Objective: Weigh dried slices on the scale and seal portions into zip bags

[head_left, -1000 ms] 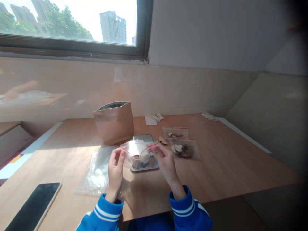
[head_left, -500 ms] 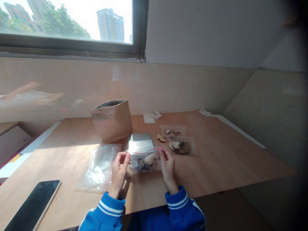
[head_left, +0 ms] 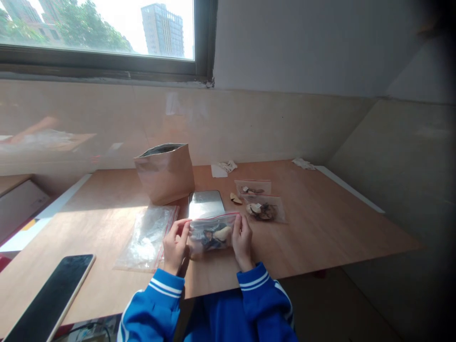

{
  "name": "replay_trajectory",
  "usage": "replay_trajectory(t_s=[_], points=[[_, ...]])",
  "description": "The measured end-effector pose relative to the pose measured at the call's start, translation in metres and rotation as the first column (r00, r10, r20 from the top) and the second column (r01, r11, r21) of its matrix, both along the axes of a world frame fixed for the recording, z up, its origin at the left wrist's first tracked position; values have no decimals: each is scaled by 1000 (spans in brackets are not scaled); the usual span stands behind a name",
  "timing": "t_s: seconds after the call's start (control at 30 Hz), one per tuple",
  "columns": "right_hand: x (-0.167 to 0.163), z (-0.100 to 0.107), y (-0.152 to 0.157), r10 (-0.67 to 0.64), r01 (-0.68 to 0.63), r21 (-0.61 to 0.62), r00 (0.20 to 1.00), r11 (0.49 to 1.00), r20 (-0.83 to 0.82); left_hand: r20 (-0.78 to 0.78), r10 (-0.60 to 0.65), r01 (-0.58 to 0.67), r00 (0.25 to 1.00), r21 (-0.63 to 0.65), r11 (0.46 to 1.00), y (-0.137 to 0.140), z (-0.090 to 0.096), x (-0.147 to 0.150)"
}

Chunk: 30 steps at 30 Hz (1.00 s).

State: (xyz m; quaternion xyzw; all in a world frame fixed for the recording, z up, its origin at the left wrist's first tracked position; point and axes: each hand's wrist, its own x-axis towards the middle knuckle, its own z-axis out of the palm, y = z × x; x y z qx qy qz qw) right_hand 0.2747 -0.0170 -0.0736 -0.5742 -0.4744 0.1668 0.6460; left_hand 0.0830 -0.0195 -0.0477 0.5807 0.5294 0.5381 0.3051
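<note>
A clear zip-lock bag (head_left: 210, 241) with a red seal line hangs between my hands, holding dark dried pieces and a pale slice. My left hand (head_left: 175, 244) pinches its top left corner. At the opposite top corner, my right hand (head_left: 242, 240) is closed on the bag's edge. Just behind the bag lies a flat scale with a silver plate (head_left: 205, 204), partly covered by the bag. Beside my left hand is a stack of clear zip-lock bags (head_left: 142, 240). A loose pale slice (head_left: 235, 198) rests right of the scale.
An open brown paper pouch (head_left: 166, 175) stands behind the scale. Two filled zip-lock bags, one nearer (head_left: 265, 210) and one farther (head_left: 253, 186), lie to the right. A phone (head_left: 53, 297) is at the front left. Crumpled white scraps (head_left: 228, 166) lie by the wall.
The view has shifted slightly, so the table appears a little higher. Both hands still grip the bag by its top corners; its front now faces me more fully.
</note>
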Motion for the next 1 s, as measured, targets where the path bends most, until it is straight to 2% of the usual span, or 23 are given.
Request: replay_trajectory(t_s=[0.23,0.8,1.0], points=[[0,-4,-1,2,0,16,994,1000,-107,76,46,-44,996,-37,998,2,2,3],[-1,-7,1,-16,17,27,999,999,-30,65,41,-40,997,-21,999,9,-8,-3],[-1,-2,-1,26,-24,25,994,999,-102,96,33,-30,995,-31,999,8,-6,-1]])
